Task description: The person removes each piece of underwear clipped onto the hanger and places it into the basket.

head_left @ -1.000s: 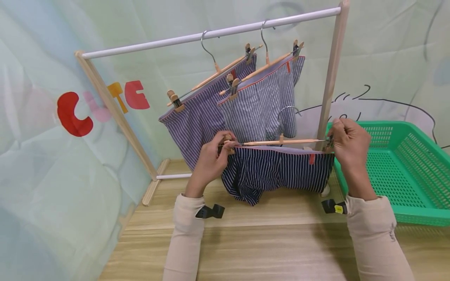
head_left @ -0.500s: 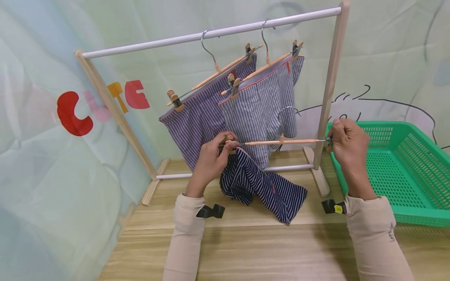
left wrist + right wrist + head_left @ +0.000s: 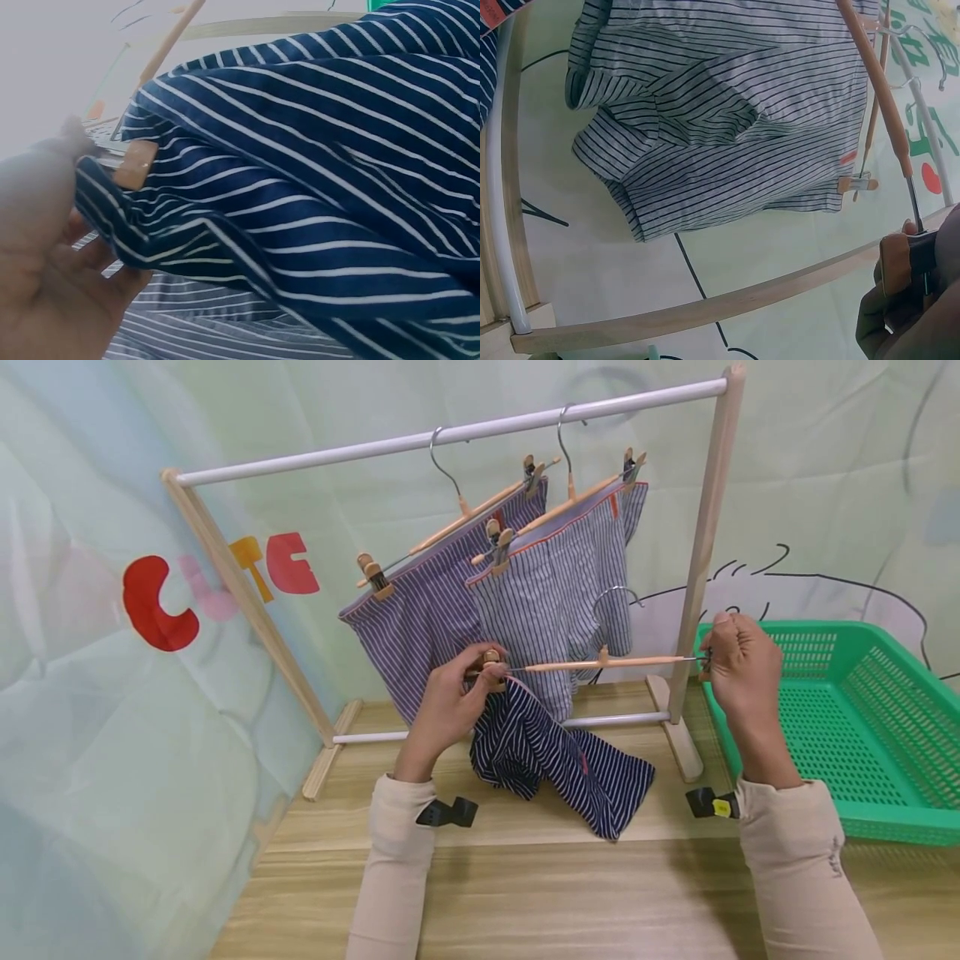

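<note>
A clip hanger (image 3: 630, 662) is held level between my two hands, in front of the rack. My left hand (image 3: 447, 703) pinches its left clip (image 3: 492, 670), which bites the waistband corner of the navy striped shorts (image 3: 555, 743). From there the shorts droop down and right, their free end low over the table. My right hand (image 3: 744, 668) grips the hanger's right end, around the clip (image 3: 897, 264); no cloth shows in that clip. The left wrist view has the clip's tan jaw (image 3: 136, 165) on the navy cloth.
Purple striped shorts (image 3: 431, 602) and pale striped shorts (image 3: 555, 568) hang by clip hangers from the rack's white rail (image 3: 337, 461). A green basket (image 3: 900, 822) stands on the right, beside the rack's wooden foot (image 3: 678, 747). Below lies the wooden table (image 3: 570, 893).
The right end of the navy shorts has come out of the right clip and dropped toward the table. Both hands stay almost in place on the hanger.
</note>
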### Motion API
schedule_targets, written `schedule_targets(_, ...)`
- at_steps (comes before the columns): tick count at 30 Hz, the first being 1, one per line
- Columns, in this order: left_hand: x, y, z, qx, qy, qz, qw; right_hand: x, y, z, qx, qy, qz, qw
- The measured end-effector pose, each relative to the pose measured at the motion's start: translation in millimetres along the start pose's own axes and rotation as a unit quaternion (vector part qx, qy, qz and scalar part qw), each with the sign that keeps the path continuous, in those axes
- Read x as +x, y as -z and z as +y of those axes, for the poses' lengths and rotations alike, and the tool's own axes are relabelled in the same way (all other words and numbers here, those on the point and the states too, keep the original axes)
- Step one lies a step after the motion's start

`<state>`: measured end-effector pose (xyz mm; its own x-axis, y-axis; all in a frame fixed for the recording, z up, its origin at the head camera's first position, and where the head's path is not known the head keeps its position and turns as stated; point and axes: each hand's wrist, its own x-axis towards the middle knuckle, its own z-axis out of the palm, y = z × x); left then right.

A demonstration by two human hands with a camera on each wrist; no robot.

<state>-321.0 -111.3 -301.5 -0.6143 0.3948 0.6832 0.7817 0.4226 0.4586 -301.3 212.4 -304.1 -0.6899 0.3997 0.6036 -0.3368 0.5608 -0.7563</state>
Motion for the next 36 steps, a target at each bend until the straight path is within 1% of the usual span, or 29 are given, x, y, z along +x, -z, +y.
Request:
schedule_targets(7, -0.1, -4.9, -0.1, -0.016, 0.016, 0.016, 0.9996, -1, -1, 0, 0.027, -0.006, 0.011, 1.0)
schedule_targets(13, 1.1, -9.7, -1.5, -0.007, 0.013, 0.045, 0.9989, -2, -1, 1, 0.03, -0.016, 0.008, 0.999)
schedule_targets(16, 1.5, -11.8, -1.4, -0.012, 0.011, 0.056, 0.9983, -2, -1, 1, 0.027, -0.021, 0.008, 0.999)
schedule_targets(18, 1.8, -12.1, 2.2, -0.019, 0.011, 0.066, 0.9976, -2, -2, 1, 0.025, -0.02, 0.009, 0.999)
schedule_targets(21, 2.7, -10.1, 16.2, -0.027, 0.009, 0.086, 0.9958, -2, -3, 2, 0.027, -0.02, 0.01, 0.999)
schedule_targets(23, 3.1, -9.4, 24.8, -0.028, 0.003, 0.104, 0.9942, -2, -3, 2, 0.029, -0.023, 0.011, 0.999)
schedule_targets(25, 3.3, -9.4, 29.9, -0.025, -0.007, 0.123, 0.992, -2, -3, 2, 0.032, -0.03, 0.01, 0.999)
schedule_targets(27, 3.3, -12.2, 25.4, -0.024, -0.014, 0.143, 0.9893, -2, -2, 1, 0.033, -0.037, 0.009, 0.999)
schedule_targets(30, 3.1, -17.5, 11.5, -0.027, -0.015, 0.171, 0.9849, -3, -3, 0, 0.037, -0.041, 0.007, 0.998)
schedule_targets(33, 2.6, -22.5, -1.8, -0.033, -0.003, 0.188, 0.9817, -3, -3, -1, 0.042, -0.048, 0.001, 0.998)
schedule_targets(36, 2.0, -23.6, -4.4, -0.032, 0.011, 0.194, 0.9804, -3, -4, -1, 0.034, -0.051, -0.001, 0.998)
